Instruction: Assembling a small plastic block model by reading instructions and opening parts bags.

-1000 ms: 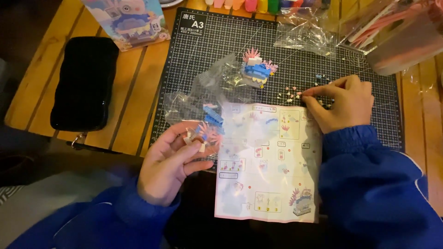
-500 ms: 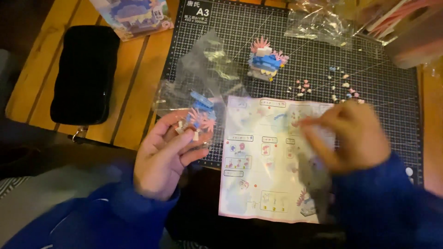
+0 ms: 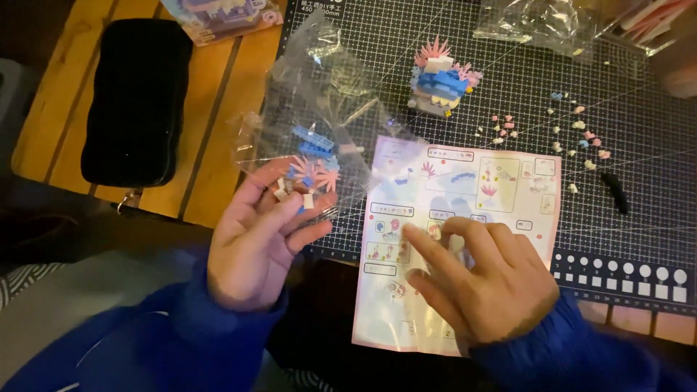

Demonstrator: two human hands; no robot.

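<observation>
As seen from the head camera, looking straight down at a dark gridded cutting mat [image 3: 639,181] on a slatted wooden table [image 3: 225,109]:

Left hand: the left hand [image 3: 258,243] is palm up and half cupped, its fingers loosely curled; a few small pale bricks [image 3: 294,196] lie on the fingertips.

Beyond the left fingertips: a small pink and blue brick cluster [image 3: 312,170] sits at the fingertips, on or in a crumpled clear plastic bag [image 3: 319,109]; whether the fingers touch it cannot be told.

Right hand: the right hand [image 3: 483,279] lies flat, palm down, holding nothing, with the index finger stretched out onto the instruction sheet [image 3: 465,196].

Sheet: it lies under the right hand and reaches away from it up the mat, just right of the left hand.

Beyond the right hand: a partly built blue, pink and white brick model [image 3: 439,80] stands on the mat, well past the top edge of the sheet.

Up and right of the right hand: loose tiny pieces [image 3: 581,134] are scattered on the mat, with a small black piece [image 3: 616,192] near them.

Far right corner: a second clear bag [image 3: 552,22] lies on the mat.

Left of the left hand: a black zip case [image 3: 134,101] lies on the wood, and a printed box [image 3: 225,13] shows at the top edge.

Sleeves: both arms wear blue sleeves [image 3: 181,341].
</observation>
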